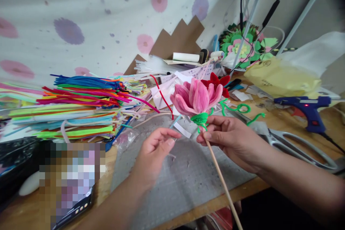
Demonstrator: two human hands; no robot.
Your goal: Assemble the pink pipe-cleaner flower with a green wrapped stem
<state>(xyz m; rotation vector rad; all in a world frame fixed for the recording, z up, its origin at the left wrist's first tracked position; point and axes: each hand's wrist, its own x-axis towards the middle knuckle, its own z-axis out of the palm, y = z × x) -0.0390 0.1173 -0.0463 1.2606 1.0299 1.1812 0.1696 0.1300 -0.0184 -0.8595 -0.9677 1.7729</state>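
Observation:
A pink pipe-cleaner flower (198,95) on a wooden stick (222,179) is held up over the mat. My right hand (229,138) is closed on it, pinching the stick just below the bloom. Green pipe cleaner (199,118) is wrapped round the flower's base, and loose curly green ends (244,108) stretch to the right behind my fingers. My left hand (155,154) is to the left of the stick, apart from it, with thumb and fingertips drawn together. Whatever lies between those fingertips is too small to make out. Near them is a white paper strip (182,130).
Bundles of coloured pipe cleaners (81,104) lie at left, above a phone (78,201). A grey cutting mat (188,190) covers the table's front. Scissors (302,147) and a blue glue gun (309,109) with its light on lie at right. A red flower (217,81) stands behind.

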